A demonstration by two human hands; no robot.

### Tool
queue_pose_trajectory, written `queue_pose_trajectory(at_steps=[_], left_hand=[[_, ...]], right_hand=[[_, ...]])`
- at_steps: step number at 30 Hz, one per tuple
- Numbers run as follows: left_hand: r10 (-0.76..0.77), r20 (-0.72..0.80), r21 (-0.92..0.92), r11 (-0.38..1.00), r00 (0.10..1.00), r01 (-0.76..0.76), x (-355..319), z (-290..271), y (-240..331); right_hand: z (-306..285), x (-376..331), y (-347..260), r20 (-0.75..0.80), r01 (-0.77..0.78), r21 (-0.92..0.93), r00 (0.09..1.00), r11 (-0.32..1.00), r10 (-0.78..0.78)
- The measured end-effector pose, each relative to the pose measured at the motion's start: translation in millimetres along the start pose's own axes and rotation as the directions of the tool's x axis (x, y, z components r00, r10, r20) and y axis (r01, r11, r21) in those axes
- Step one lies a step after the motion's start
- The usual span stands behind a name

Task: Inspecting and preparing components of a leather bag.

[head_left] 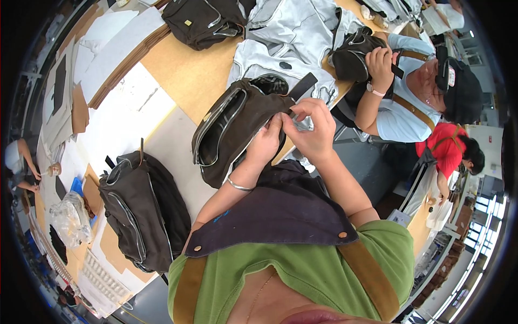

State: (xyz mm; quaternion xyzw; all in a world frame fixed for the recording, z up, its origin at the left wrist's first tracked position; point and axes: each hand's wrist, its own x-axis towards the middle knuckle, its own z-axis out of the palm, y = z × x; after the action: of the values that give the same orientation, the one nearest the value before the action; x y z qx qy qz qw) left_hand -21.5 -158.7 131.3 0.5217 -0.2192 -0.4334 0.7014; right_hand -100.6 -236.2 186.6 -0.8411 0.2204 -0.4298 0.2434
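Observation:
A dark brown backpack [229,127] lies on the table's near edge in front of me, its zipped front compartment gaping and a dark strap sticking up at its far right. My left hand [264,144] is closed on the bag's right edge, thumb up. Close beside it, my right hand [313,129] pinches at the same edge near the base of the strap, thumb and forefinger nearly touching the left thumb. Whatever small part lies between the right fingertips is too small to make out. My dark apron [275,216] bulges up under the bag.
Another dark brown backpack [143,210] stands to my left, and a third bag [202,21] lies at the far side. Pale grey fabric pieces [286,32] are heaped beyond my hands. At right, a co-worker [404,102] handles a dark bag [353,59]. Cardboard and paper sheets [116,40] cover the left side.

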Motion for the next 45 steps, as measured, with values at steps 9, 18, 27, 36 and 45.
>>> queue_pose_trajectory(at_steps=[9, 18, 27, 36, 45], left_hand=[[0.166, 0.012, 0.023, 0.986, 0.986, -0.166, -2, 2, -3], [0.208, -0.034, 0.294, 0.937, 0.977, -0.189, -2, -2, -11], [0.296, -0.027, 0.380, 0.887, 0.955, -0.264, 3, 1, -10], [0.354, -0.045, 0.096, 0.932, 0.934, -0.348, 1, 2, -13], [0.330, -0.046, 0.256, 0.916, 0.943, -0.308, 2, 3, -10]], right_hand=[[2, -1, 2, 0.043, 0.019, -0.031, 0.999, 0.999, -0.017], [3, -6, 3, -0.042, 0.124, -0.032, 0.991, 0.992, -0.126], [10, -21, 8, -0.085, 0.004, 0.002, 0.996, 1.000, -0.004], [8, -3, 9, -0.007, 0.053, -0.063, 0.999, 0.997, -0.053], [8, -12, 11, -0.115, 0.078, -0.043, 0.990, 0.996, -0.083]])
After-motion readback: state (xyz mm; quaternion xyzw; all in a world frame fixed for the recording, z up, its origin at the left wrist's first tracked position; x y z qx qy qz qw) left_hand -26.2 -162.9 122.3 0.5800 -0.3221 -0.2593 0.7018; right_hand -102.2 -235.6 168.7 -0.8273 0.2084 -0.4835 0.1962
